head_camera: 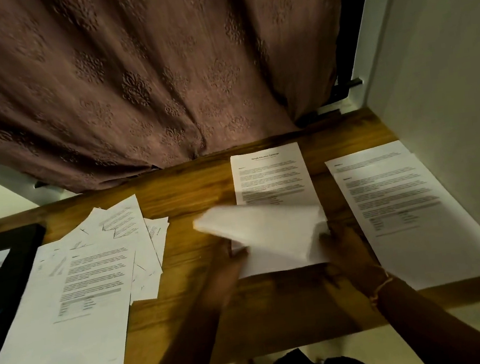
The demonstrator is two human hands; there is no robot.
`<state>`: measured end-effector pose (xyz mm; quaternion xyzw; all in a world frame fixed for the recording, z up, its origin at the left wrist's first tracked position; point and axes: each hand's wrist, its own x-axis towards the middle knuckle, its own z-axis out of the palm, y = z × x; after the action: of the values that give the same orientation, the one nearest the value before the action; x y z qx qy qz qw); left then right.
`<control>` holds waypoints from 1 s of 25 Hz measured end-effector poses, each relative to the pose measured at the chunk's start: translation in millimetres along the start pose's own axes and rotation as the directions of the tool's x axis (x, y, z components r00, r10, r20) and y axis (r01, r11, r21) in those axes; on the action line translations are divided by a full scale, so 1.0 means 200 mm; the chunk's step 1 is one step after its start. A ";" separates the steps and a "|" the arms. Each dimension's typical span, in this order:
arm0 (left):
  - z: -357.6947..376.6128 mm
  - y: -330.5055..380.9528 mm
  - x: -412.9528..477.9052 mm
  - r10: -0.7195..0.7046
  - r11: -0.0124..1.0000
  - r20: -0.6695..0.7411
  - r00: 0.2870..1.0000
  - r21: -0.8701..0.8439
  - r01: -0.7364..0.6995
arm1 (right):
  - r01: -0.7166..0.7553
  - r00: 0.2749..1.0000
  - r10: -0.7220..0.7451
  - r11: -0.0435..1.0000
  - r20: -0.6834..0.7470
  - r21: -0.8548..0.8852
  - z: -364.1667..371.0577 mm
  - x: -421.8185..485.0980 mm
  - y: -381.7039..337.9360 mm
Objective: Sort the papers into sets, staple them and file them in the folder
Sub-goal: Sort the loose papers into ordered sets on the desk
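One sheet point(262, 233) hangs lifted and curled between the two hands, smeared by motion, over the near end of the middle pile point(271, 175).

Right hand point(345, 247): fingers at the sheet's curled right edge, seemingly pinching it.

Left hand point(228, 270): fingers at the sheet's near-left corner, too blurred to tell whether they grip or only support.

Step in hand, by my reading: sorting. This sheet is either going onto the middle pile or coming off it. No staple shows on any set, and no stapler is in view.

Next move calls for squaring the sheet to the pile's edges, then a clean release.

Paper looks thin and floppy, printed with text.

Just right of the right fingers lies a second neat pile point(400, 208). Well left of the left fingers is a loose heap point(93, 273), fanned and overlapping. Beyond that, a black folder point(3, 268) sits at the edge of the surface point(192, 193). A curtain point(131, 74) hangs past the fingers.
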<state>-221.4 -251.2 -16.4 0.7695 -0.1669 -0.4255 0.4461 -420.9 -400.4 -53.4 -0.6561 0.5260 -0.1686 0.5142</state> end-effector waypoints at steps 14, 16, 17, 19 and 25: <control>0.07 -0.05 0.18 0.128 0.977 -0.067 0.989 0.178 -0.115 | -0.076 0.997 0.072 0.955 -0.023 -0.288 0.01 0.13 -0.02; 0.07 -0.07 0.21 0.161 0.959 -0.062 0.985 0.246 -0.141 | -0.056 0.997 0.034 0.930 -0.065 -0.363 0.00 0.13 -0.02; 0.07 -0.07 0.22 0.170 0.952 -0.059 0.984 0.268 -0.149 | -0.047 0.996 0.015 0.919 -0.084 -0.390 0.01 0.13 -0.01; 0.07 -0.08 0.25 0.197 0.933 -0.058 0.979 0.317 -0.169 | -0.037 0.995 -0.008 0.895 -0.099 -0.445 0.02 0.13 -0.03; 0.10 -0.12 0.32 0.243 0.858 -0.136 0.961 0.492 -0.147 | 0.022 0.997 -0.061 0.782 -0.041 -0.623 0.01 0.12 -0.02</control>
<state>-203.6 -289.4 -74.3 0.8720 -0.3000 -0.2470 0.2976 -407.3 -420.5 -59.0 -0.7948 0.5527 -0.0164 0.2500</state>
